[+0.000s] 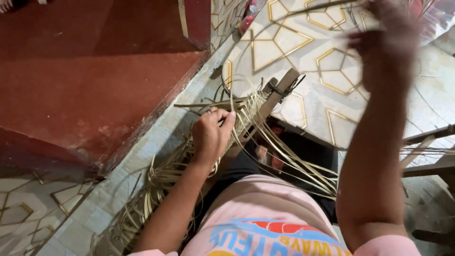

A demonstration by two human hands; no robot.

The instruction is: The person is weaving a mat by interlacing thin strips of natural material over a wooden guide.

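My left hand [212, 134] grips the woven cane wrapping [250, 105] on a wooden frame bar [278, 92] that slants up to the right. My right hand [386, 40] is raised high and blurred, fingers closed on a thin cane strip [303, 9] that runs left from it and curves down toward the weave. Loose cane strips [294, 163] trail from the bar over my lap and dark trousers. A black cord is knotted around the bar near its upper end.
A bundle of spare cane strips [147, 199] lies on the pale tiled ledge at my left. Beyond it is a red floor step [95, 71]. Patterned floor tiles [303, 52] spread ahead. More wooden frame pieces [429, 151] stand at the right.
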